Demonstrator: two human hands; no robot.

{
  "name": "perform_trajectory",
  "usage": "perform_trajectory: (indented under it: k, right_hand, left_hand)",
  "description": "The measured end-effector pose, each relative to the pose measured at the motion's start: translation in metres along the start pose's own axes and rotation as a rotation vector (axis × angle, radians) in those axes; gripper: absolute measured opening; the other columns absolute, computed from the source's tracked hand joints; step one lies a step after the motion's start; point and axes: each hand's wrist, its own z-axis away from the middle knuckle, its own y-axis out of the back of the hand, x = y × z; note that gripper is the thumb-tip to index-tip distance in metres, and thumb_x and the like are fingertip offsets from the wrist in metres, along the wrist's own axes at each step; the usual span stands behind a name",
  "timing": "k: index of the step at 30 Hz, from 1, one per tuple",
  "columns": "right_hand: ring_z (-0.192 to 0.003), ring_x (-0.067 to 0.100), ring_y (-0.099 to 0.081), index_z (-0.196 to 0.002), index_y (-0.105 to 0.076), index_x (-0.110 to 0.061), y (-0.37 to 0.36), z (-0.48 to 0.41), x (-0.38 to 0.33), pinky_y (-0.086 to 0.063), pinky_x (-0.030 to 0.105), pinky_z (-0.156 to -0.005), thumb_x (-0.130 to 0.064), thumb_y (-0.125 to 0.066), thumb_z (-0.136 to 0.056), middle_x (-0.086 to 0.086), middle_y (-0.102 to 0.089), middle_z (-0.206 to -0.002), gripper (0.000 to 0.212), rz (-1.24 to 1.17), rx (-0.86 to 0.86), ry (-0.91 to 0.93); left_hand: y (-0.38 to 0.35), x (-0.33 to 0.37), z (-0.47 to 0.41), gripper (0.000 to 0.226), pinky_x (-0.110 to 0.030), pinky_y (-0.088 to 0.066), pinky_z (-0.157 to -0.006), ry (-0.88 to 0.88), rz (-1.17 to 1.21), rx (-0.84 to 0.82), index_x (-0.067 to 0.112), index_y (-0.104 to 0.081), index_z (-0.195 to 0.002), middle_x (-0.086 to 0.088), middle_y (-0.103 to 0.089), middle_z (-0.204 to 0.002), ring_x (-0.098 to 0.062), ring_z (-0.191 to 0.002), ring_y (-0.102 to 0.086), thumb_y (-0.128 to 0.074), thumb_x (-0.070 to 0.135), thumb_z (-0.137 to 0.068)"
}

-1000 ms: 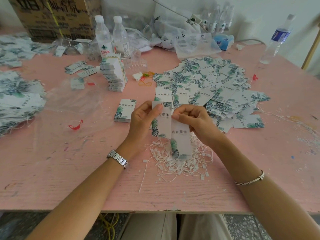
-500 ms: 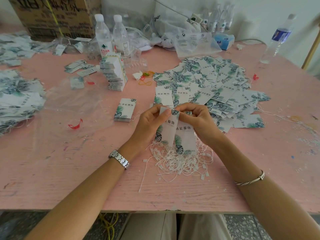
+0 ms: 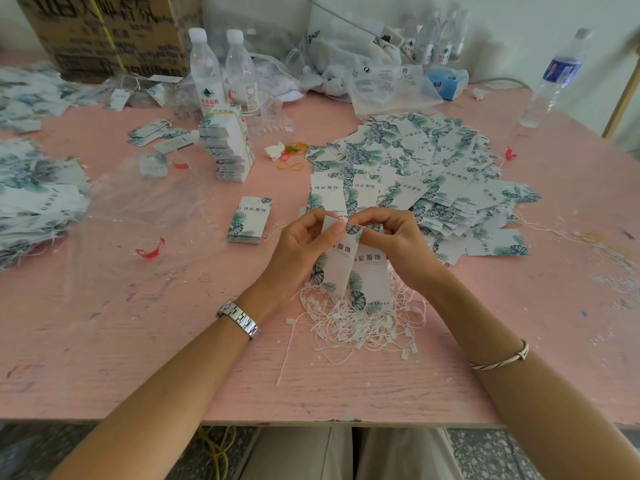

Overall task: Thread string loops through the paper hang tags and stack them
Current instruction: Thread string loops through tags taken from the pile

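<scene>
**As I Watch Through the Head Camera: Both Grips Closed**

Where the pink painted worktop (image 3: 138, 341) nears its front edge, I see the left hand (image 3: 301, 244) and the right hand (image 3: 394, 237) raised side by side, fingertips almost meeting. Each pinches the top of a white paper hang tag with green leaf print: the left tag (image 3: 337, 263) overlaps the right tag (image 3: 370, 282), and both hang downward, slightly tilted. I cannot tell from here whether a string already passes through either hole.

Directly beneath the tags lies a tangled pile of white string loops (image 3: 363, 327), with one loose strand trailing toward the worktop edge. Beyond the right hand spreads a wide loose heap of matching tags (image 3: 433, 168). Just left of the left hand sits a small neat stack of tags (image 3: 249, 220), and farther back stands a taller leaning stack (image 3: 230, 147). More tags are heaped at the far left (image 3: 34, 202).

A red plastic strip (image 3: 150, 249) lies on a clear plastic sheet. Two clear water bottles with white caps (image 3: 206, 71) stand at the back beside a brown cardboard box (image 3: 110, 29). A silver metal watch (image 3: 239, 318) is on the left wrist, a thin silver bangle (image 3: 502, 358) on the right.
</scene>
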Motion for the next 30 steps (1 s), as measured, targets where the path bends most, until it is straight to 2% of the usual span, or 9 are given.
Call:
perform_trajectory:
  k: [6,8,9,12,14,18,23,27,30]
  right_hand:
    - [-0.071,0.018,-0.073,-0.083,-0.080,-0.024,0.0003,0.0008,-0.0007,-0.058,0.031,-0.061,-0.008,-0.068,-0.087,0.000,-0.076,-0.084,0.020,-0.008,0.006,0.003]
    - [-0.069,0.017,-0.072,-0.082,-0.080,-0.025,-0.0009,0.0011,-0.0018,-0.057,0.029,-0.059,-0.013,-0.069,-0.086,-0.001,-0.076,-0.083,0.016,-0.015,0.004,0.002]
    - [-0.068,0.016,-0.071,-0.081,-0.080,-0.026,-0.0015,0.0012,-0.0024,-0.057,0.027,-0.058,-0.016,-0.068,-0.084,-0.002,-0.075,-0.082,0.015,-0.018,0.004,0.001]
    - [-0.068,0.015,-0.070,-0.081,-0.080,-0.026,-0.0020,0.0008,-0.0018,-0.055,0.027,-0.058,-0.018,-0.068,-0.082,-0.002,-0.075,-0.082,0.015,-0.019,0.008,-0.006]
    - [-0.067,0.015,-0.070,-0.082,-0.080,-0.025,-0.0013,0.0007,-0.0009,-0.055,0.026,-0.058,-0.017,-0.068,-0.083,-0.002,-0.074,-0.081,0.014,-0.023,0.008,-0.002]
    - [-0.066,0.014,-0.069,-0.081,-0.080,-0.025,0.0008,0.0001,0.0008,-0.054,0.025,-0.058,-0.015,-0.072,-0.086,-0.002,-0.074,-0.078,0.014,-0.013,0.003,0.007]
    - [-0.067,0.014,-0.069,-0.082,-0.079,-0.025,0.0018,0.0001,0.0019,-0.055,0.025,-0.059,-0.013,-0.068,-0.086,-0.002,-0.074,-0.079,0.017,-0.001,-0.015,0.009]
    - [-0.068,0.013,-0.069,-0.085,-0.078,-0.025,0.0021,0.0007,0.0031,-0.054,0.022,-0.058,-0.012,-0.067,-0.088,-0.003,-0.073,-0.080,0.017,-0.005,-0.043,0.013]
    - [-0.061,0.011,-0.064,-0.086,-0.079,-0.026,0.0009,0.0007,0.0047,-0.049,0.019,-0.054,-0.019,-0.064,-0.093,-0.005,-0.069,-0.073,0.018,-0.013,-0.044,-0.005]
  left_hand:
    - [0.0011,-0.0031,-0.0008,0.020,-0.027,-0.054,-0.076,-0.120,-0.096,0.079,0.020,-0.060,-0.103,0.006,-0.065,-0.092,-0.011,-0.084,-0.060,-0.071,0.020,-0.086]
    - [0.0022,-0.0041,-0.0007,0.025,-0.035,-0.051,-0.079,-0.190,-0.176,0.146,0.021,-0.058,-0.103,-0.001,-0.061,-0.096,-0.016,-0.084,-0.054,-0.075,0.021,-0.085]
    - [0.0027,-0.0044,-0.0003,0.024,-0.034,-0.048,-0.078,-0.223,-0.217,0.175,0.022,-0.059,-0.100,-0.004,-0.059,-0.097,-0.015,-0.082,-0.052,-0.077,0.023,-0.084]
    - [0.0036,-0.0051,0.0002,0.015,-0.014,-0.037,-0.069,-0.377,-0.421,0.228,0.022,-0.067,-0.093,-0.007,-0.060,-0.097,-0.008,-0.075,-0.047,-0.079,0.021,-0.085]
    - [0.0024,-0.0055,0.0012,0.011,-0.012,-0.037,-0.070,-0.469,-0.510,0.238,0.017,-0.071,-0.093,-0.010,-0.062,-0.100,-0.008,-0.077,-0.050,-0.077,0.010,-0.086]
    - [0.0018,-0.0051,0.0022,0.012,-0.024,-0.046,-0.076,-0.542,-0.558,0.244,0.010,-0.075,-0.097,-0.006,-0.062,-0.099,-0.009,-0.091,-0.057,-0.076,0.006,-0.086]
    - [0.0020,-0.0049,0.0024,0.013,-0.029,-0.048,-0.075,-0.537,-0.554,0.214,0.015,-0.072,-0.095,-0.004,-0.062,-0.096,-0.010,-0.085,-0.055,-0.075,0.007,-0.087]
    - [0.0037,-0.0072,0.0019,0.002,-0.042,-0.049,-0.076,-0.558,-0.631,0.189,0.017,-0.068,-0.093,0.003,-0.061,-0.094,-0.019,-0.080,-0.054,-0.070,0.018,-0.092]
    - [0.0036,-0.0082,0.0001,0.010,-0.048,-0.047,-0.074,-0.589,-0.681,0.208,0.015,-0.065,-0.091,0.007,-0.059,-0.091,-0.020,-0.076,-0.051,-0.063,0.024,-0.096]
